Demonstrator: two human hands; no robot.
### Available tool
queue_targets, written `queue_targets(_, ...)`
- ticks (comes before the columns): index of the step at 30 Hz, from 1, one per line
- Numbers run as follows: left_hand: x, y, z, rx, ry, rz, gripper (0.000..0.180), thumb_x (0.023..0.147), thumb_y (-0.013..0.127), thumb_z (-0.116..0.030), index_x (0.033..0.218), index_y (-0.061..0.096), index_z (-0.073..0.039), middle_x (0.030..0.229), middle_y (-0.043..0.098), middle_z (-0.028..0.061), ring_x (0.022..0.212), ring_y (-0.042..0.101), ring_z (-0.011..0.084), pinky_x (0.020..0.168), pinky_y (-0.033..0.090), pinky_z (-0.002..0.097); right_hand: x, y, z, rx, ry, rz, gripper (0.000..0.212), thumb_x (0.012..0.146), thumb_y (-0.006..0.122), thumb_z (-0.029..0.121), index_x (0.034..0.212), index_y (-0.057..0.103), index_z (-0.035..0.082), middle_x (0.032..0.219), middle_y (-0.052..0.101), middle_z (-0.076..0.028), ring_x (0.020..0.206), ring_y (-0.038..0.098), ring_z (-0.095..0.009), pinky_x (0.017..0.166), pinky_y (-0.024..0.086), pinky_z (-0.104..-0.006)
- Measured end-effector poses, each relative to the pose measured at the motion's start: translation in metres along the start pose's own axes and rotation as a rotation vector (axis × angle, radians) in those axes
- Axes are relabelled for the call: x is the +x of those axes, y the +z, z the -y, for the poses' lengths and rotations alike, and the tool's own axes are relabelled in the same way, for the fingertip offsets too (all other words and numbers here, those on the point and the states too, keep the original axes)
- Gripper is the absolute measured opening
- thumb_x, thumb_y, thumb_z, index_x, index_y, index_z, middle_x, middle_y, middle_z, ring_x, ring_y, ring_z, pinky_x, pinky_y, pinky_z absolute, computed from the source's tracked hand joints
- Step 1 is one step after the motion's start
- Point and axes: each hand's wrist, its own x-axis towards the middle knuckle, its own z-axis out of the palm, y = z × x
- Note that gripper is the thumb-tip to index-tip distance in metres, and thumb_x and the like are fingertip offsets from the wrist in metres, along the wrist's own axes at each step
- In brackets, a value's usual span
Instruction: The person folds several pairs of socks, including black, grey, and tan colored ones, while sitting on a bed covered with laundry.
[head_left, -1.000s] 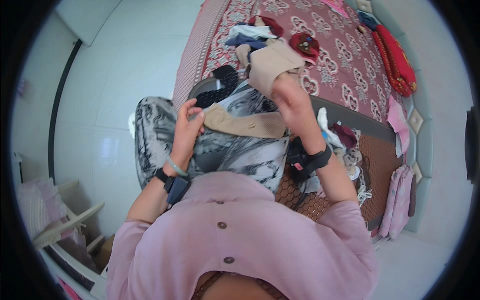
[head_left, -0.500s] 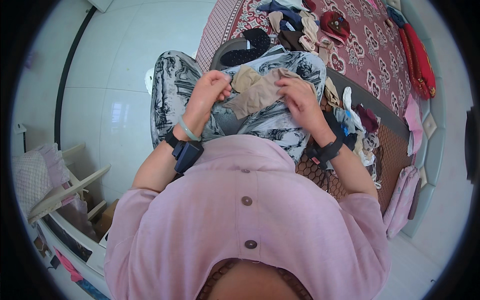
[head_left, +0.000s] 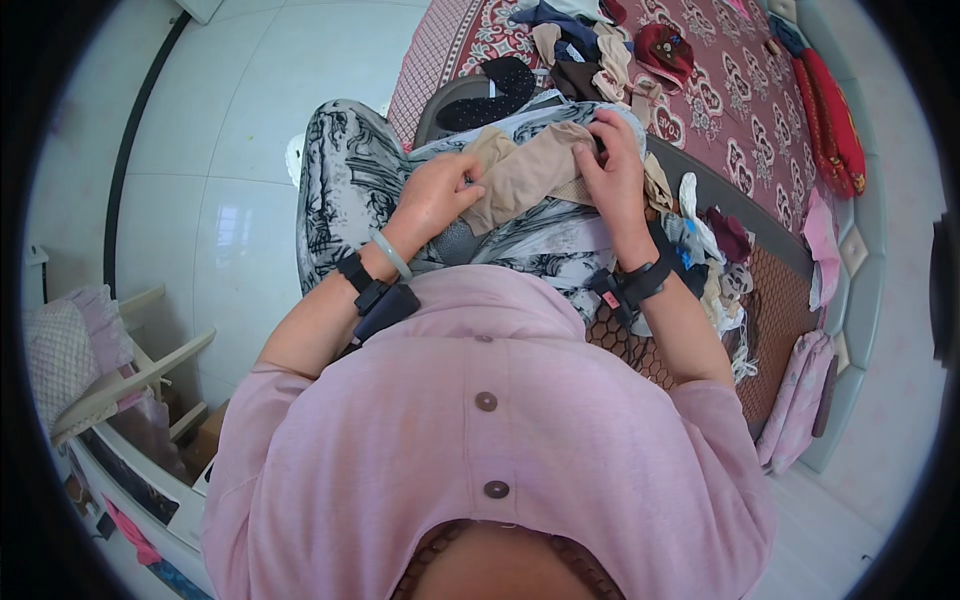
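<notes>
A pinkish-beige sock [head_left: 532,178] lies stretched slantwise over my lap, on grey-and-white patterned trousers [head_left: 345,180]. My left hand [head_left: 438,198] is closed at its lower left end, thumb and fingers pinched on the fabric. At the upper right end, my right hand [head_left: 615,172] grips the sock's edge between thumb and fingers. A second, yellower beige sock [head_left: 490,146] lies partly under the first, just beyond my left hand. Both wrists carry dark straps with small devices, and a pale bangle [head_left: 391,256] circles the left one.
Beside my right arm, a pile of mixed socks [head_left: 712,240] lies on a brown honeycomb-patterned mat [head_left: 780,300]. More clothes [head_left: 575,50] and a dark red cap [head_left: 664,55] rest on the red patterned bedspread [head_left: 745,120] ahead. A wooden rack [head_left: 150,375] stands at left.
My left hand has moved right onto the sock's lower end. My right hand has shifted up and turned, now holding the upper end, and the sock looks straighter.
</notes>
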Motion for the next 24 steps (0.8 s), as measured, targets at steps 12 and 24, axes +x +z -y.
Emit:
queue_targets(12,0.002,-0.005,0.007,-1.269,-0.171,0.039,0.007,0.096,0.059,-0.014,0.099,0.057,-0.008,0.09,0.059,-0.0038,0.084,0.055,0.0037,0.074,0.044,0.0195,0.039,-0.009,-0.003,0.678,0.546,0.012,0.01,0.093,0.066,0.015,0.092,0.063,0.006,0.068,0.055,0.007,0.057,0.044,-0.002,0.051,0.033,-0.0192)
queue_targets(24,0.001,-0.012,0.003,-1.335,-0.231,-0.1,0.025,0.097,0.053,-0.01,0.121,0.052,-0.004,0.103,0.065,0.0061,0.094,0.061,0.0112,0.082,0.049,0.0263,0.034,0.02,0.05,0.144,-0.063,-0.063,0.023,0.084,0.066,0.006,0.106,0.063,0.001,0.098,0.061,-0.011,0.081,0.06,-0.021,0.072,0.049,-0.0304)
